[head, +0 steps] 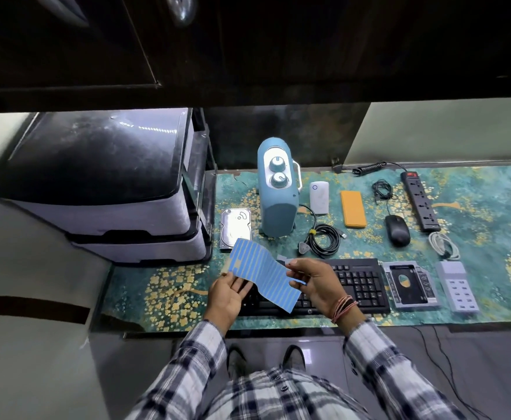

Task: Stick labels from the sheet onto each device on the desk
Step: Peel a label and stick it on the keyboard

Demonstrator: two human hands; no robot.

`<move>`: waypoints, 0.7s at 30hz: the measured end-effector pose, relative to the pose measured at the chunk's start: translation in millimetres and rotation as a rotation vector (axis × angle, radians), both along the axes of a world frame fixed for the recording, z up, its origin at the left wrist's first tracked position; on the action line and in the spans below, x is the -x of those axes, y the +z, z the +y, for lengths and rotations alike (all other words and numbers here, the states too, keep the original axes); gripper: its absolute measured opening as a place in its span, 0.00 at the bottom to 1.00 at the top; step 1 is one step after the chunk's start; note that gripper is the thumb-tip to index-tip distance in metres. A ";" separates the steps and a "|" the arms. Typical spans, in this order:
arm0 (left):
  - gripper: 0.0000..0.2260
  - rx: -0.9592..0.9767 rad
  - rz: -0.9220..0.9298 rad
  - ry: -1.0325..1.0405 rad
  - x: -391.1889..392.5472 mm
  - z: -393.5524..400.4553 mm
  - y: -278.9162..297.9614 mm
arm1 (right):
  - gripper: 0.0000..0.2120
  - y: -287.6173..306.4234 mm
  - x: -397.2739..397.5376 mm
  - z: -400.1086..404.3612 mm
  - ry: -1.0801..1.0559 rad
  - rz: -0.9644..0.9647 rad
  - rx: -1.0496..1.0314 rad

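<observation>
Two hands hold a blue label sheet above the left end of the keyboard, which serves as the landmark on the table. The left hand grips the sheet's near-left edge with curled fingers under it and the thumb on top; the right hand pinches a single blue label at the sheet's right edge, the strip partly lifted off the sheet. The sheet curves in the air, touching nothing but the hands. Beyond the keyboard's left end lies a hard drive, its near corner hidden behind the sheet. Just right of the drive, still beyond the keyboard, stands a blue heater with two knobs, and a coiled black cable lies between heater and keyboard. Farther back and to the right of the heater sit a white adapter and an orange power bank. A black mouse lies beyond the keyboard's right end, with a power strip further right and a white cable near it. Just right of the keyboard rests a drive caddy, and beside that a grey USB hub. A printer stands left of the keyboard, past the hard drive.
</observation>
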State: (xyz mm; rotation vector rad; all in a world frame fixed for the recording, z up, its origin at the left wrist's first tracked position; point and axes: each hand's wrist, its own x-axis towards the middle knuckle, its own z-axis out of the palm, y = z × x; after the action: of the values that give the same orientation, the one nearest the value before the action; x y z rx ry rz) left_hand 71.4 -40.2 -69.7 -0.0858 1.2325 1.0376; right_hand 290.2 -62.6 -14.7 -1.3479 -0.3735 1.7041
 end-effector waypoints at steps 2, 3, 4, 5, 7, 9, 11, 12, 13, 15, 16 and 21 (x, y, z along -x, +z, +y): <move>0.10 0.079 0.017 0.044 2.1 0.9 -10.5 | 0.06 -0.8 -1.9 -2.4 -0.007 -0.024 0.009; 0.13 0.122 0.044 0.063 2.8 1.4 -13.3 | 0.06 -1.5 -3.0 -3.9 -0.008 -0.039 0.012; 0.15 0.154 0.074 0.079 3.9 3.1 -16.9 | 0.06 -2.2 -4.2 -5.2 -0.006 -0.055 0.014; 0.16 0.169 0.101 0.090 4.7 5.0 -20.8 | 0.06 -2.9 -5.4 -6.7 -0.004 -0.069 0.014; 0.12 0.163 0.191 0.091 5.7 5.2 -25.5 | 0.06 -4.0 -7.4 -9.1 0.003 -0.090 0.013; 0.04 0.167 0.394 0.025 4.6 2.0 -25.0 | 0.05 -4.6 -8.6 -10.9 0.013 -0.113 0.011; 0.09 0.201 0.731 -0.109 1.6 -2.1 -27.6 | 0.04 -4.6 -9.1 -12.0 0.021 -0.136 0.012; 0.13 0.183 0.854 -0.165 -0.8 -6.0 -22.1 | 0.04 -4.9 -9.1 -12.2 0.022 -0.144 0.015; 0.15 0.122 0.919 -0.196 -5.5 -8.9 -14.3 | 0.04 -5.5 -8.9 -12.2 0.022 -0.149 0.018; 0.12 -0.082 0.841 -0.263 -16.1 -12.6 2.6 | 0.04 -6.6 -8.0 -11.7 0.025 -0.152 0.027; 0.10 -0.182 0.714 -0.329 -21.7 -13.0 12.9 | 0.04 -7.2 -6.6 -11.3 0.031 -0.152 0.031; 0.13 -0.348 0.295 -0.497 -36.9 -14.4 28.5 | 0.03 -10.2 3.4 -9.0 0.055 -0.155 0.054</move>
State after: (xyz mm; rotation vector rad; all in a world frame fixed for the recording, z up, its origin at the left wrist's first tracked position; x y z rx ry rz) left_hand 108.3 -54.6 -41.2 0.6334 1.2299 0.8253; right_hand 286.8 -71.6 -24.9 -1.5274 -0.4593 1.6695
